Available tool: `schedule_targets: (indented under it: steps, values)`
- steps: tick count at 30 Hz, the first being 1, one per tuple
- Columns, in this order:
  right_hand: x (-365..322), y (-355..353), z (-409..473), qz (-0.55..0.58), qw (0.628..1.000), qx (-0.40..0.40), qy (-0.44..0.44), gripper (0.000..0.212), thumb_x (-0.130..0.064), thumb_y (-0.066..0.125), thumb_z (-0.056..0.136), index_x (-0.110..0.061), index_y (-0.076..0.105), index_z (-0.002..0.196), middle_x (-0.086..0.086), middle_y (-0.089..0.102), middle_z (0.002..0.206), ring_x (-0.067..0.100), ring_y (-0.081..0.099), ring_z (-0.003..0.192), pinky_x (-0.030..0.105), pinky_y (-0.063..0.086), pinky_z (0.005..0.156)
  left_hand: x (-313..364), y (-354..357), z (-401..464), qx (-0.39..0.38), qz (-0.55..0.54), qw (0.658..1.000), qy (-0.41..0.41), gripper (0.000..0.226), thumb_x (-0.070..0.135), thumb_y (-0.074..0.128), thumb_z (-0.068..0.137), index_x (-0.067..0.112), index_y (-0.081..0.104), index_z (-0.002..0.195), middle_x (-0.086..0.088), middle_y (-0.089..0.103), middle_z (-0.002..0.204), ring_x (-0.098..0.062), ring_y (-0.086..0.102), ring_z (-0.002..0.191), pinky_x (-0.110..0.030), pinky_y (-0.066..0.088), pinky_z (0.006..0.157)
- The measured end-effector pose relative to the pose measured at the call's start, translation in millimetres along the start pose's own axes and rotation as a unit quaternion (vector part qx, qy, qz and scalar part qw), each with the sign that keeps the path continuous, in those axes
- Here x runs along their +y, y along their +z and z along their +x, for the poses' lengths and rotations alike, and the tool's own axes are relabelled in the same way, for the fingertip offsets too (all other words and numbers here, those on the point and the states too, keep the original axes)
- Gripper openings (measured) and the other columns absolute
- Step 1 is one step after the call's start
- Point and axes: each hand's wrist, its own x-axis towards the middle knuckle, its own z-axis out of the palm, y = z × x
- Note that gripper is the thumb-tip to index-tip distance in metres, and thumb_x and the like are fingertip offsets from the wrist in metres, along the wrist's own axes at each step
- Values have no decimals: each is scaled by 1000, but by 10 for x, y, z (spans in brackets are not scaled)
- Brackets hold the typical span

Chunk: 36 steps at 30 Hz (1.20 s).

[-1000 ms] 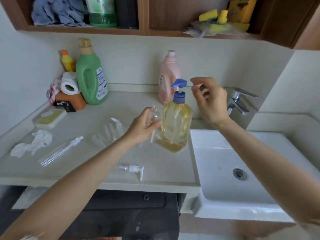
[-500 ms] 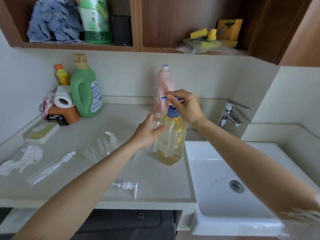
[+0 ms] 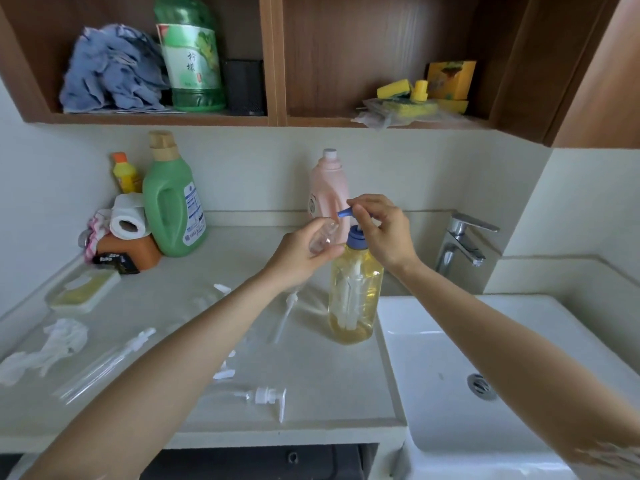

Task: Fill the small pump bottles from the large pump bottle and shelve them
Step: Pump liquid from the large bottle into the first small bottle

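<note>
Since a second ago the right hand has dropped from mid-air onto the blue pump and now curls over its head, while the left hand has lifted the small bottle from beside the big bottle up to the spout, gripping it round the body with its mouth just beside the nozzle tip. To do this well, I'd say the opening should sit squarely under the tip before any push, the strokes should be slow and full, and the small bottle held tilted only enough to catch the stream, since the mouth looks narrow and soap could run down the outside. The big bottle stands upright at the right end of the counter, close to the sink, holding yellow liquid. A loose white pump lies near the front edge, and other clear bottles and pump tubes lie farther left, hard to make out. Against the far wall stand a green jug, a pink bottle and a paper roll. Above, the wooden shelf holds a blue cloth, a green bottle and yellow sponges.
</note>
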Motion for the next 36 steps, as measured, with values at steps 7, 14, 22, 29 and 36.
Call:
schedule_targets:
  steps: [7, 14, 22, 29, 36]
  values:
    - [-2, 35, -86, -129, 984, 87, -91, 15, -11, 62, 92, -10, 76, 98, 3, 71, 107, 5, 52, 104, 0, 29, 91, 141, 15, 122, 37, 70, 997, -10, 35, 35, 74, 80, 16, 55, 102, 7, 66, 93, -6, 62, 80, -6, 40, 62]
    - [-48, 58, -147, -142, 981, 83, -99, 20, -15, 57, 93, -10, 75, 100, 3, 72, 108, 7, 56, 106, -1, 31, 91, 154, -44, 136, -42, 39, 998, 23, 31, 44, 58, 91, 22, 55, 113, 3, 68, 95, -12, 62, 70, -35, 54, 75]
    - [-54, 15, -142, -121, 987, 61, -90, 35, -24, 44, 94, -10, 75, 102, 2, 71, 111, -4, 52, 105, 6, 33, 95, 115, -12, 188, -97, 23, 993, -66, 45, 31, 69, 58, 11, 61, 96, -9, 68, 88, -24, 64, 83, -36, 49, 72]
    - [9, -24, -125, -103, 988, 43, -108, 39, -28, 40, 94, -11, 74, 105, -7, 67, 114, -1, 53, 108, 13, 37, 97, 99, -139, 94, -132, -72, 985, -89, 28, 30, 75, 81, 20, 57, 99, 2, 65, 96, -17, 62, 89, -30, 49, 80]
    - [26, -15, -126, -111, 986, 32, -118, 40, -22, 40, 90, -7, 72, 108, 6, 68, 117, 16, 60, 114, 17, 40, 101, 168, -210, 18, -179, -140, 962, -148, 41, 25, 72, 81, 31, 55, 118, -2, 47, 71, -26, 31, 62, -30, 25, 51]
